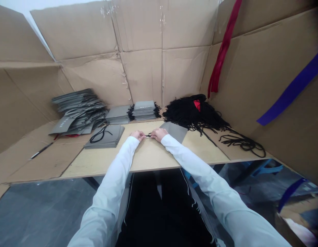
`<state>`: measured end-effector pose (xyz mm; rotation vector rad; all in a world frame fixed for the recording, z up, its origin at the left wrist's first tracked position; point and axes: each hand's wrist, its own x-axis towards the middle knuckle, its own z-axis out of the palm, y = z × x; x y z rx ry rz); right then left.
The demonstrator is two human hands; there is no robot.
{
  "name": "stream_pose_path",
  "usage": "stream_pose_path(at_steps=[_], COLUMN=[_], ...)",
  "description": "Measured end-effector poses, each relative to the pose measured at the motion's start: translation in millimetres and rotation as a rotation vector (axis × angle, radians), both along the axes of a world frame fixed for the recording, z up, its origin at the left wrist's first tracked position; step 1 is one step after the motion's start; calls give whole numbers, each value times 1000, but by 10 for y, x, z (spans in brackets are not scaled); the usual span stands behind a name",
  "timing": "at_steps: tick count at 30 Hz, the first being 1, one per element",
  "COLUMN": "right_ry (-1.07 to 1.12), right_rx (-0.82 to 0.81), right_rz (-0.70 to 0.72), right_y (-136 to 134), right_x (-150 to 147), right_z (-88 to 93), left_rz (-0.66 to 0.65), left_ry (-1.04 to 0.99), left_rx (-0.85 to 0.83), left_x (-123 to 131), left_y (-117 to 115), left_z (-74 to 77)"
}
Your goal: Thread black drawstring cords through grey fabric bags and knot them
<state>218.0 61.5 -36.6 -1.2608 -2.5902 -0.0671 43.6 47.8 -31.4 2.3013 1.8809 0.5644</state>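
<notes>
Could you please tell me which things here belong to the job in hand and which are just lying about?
In use: left hand, right hand, black cord pinched between them, grey bag beside the right hand.
Lying about: bag stacks, cord pile, red strap, blue strap, marker.

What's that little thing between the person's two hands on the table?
The head view shows a short black cord between the left hand and right hand, its ends pinched in their fingertips.

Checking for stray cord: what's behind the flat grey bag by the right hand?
Behind the flat grey bag, near the right hand, lies a heap of black cords, with a red piece in it. The bag hides whatever is beneath it; the heap's lower layers are covered too.
</notes>
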Motion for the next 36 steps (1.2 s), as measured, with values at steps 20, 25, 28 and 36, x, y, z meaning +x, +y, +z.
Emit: stream_pose_path(at_steps=[20, 25, 28, 36], right_ry=[123, 112, 106, 131], right_rx=[128, 159, 163, 155], right_rz=[115, 73, 69, 71], right_y=[24, 32, 29, 32], right_x=[-74, -58, -60, -51], right_z=[-97, -68, -64, -41], left_rz=[-138, -138, -130, -92], left_ry=[-599, -773, -839, -834], left_rx=[96, 52, 42, 9], left_x=[188, 196, 207, 225], left_y=[33, 52, 45, -96], left_z=[-136, -172, -161, 16])
